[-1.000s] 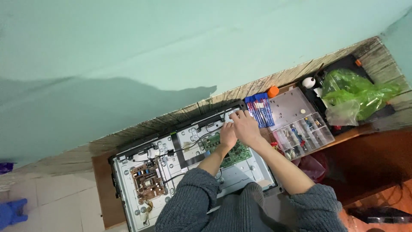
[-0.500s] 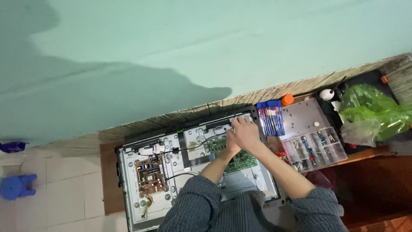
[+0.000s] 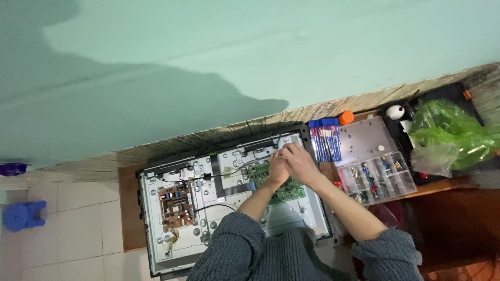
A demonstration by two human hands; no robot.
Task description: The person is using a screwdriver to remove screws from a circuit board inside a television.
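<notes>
Two hands met over green circuit board inside opened flat-screen chassis, lying back-up on table. Left hand and right hand touched each other at board's 12 o'clock edge, fingers curled; whether they gripped anything, cannot tell. Brown power board at 9 o'clock. Clear parts organizer at 3 o'clock, green plastic bag beyond.

Opened panel back of pale matt sheet metal, green circuit board faintly glossy, brown board dull; compartment box clear smooth plastic, bag crinkled glossy green film, worktop brown wood, sleeves grey ribbed knit.
</notes>
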